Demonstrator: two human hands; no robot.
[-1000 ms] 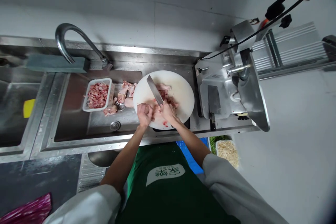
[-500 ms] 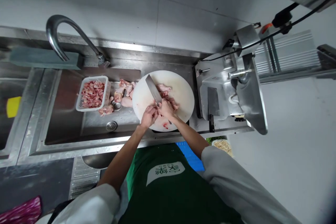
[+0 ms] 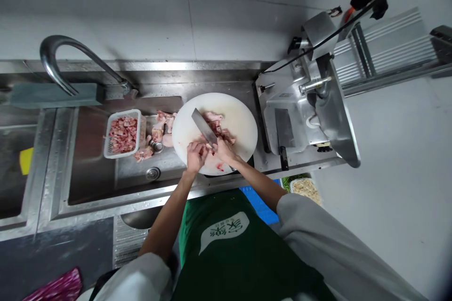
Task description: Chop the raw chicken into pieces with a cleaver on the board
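Note:
My right hand point(image 3: 225, 151) is wrapped round the handle of a cleaver point(image 3: 204, 125), whose broad blade points up and left over the round white cutting board point(image 3: 243, 122). Close beside it, my left hand point(image 3: 197, 155) is closed on a small piece of raw chicken at the blade's lower end; the fingers partly hide it. Cut raw chicken point(image 3: 223, 131) lies heaped on the board just right of the blade. A small red scrap point(image 3: 220, 166) rests near the board's front edge.
In the sink point(image 3: 88, 160), a white basket point(image 3: 122, 155) holds chopped meat, with larger chicken pieces point(image 3: 158, 132) beside it. A faucet point(image 3: 84, 49) arches above. At right stand a meat slicer point(image 3: 335, 103) and a second cleaver point(image 3: 284, 127) lying flat.
The camera view has turned slightly, shifting the scene. My left hand has moved a little away from the right one, and the cleaver remains in my right hand over the board.

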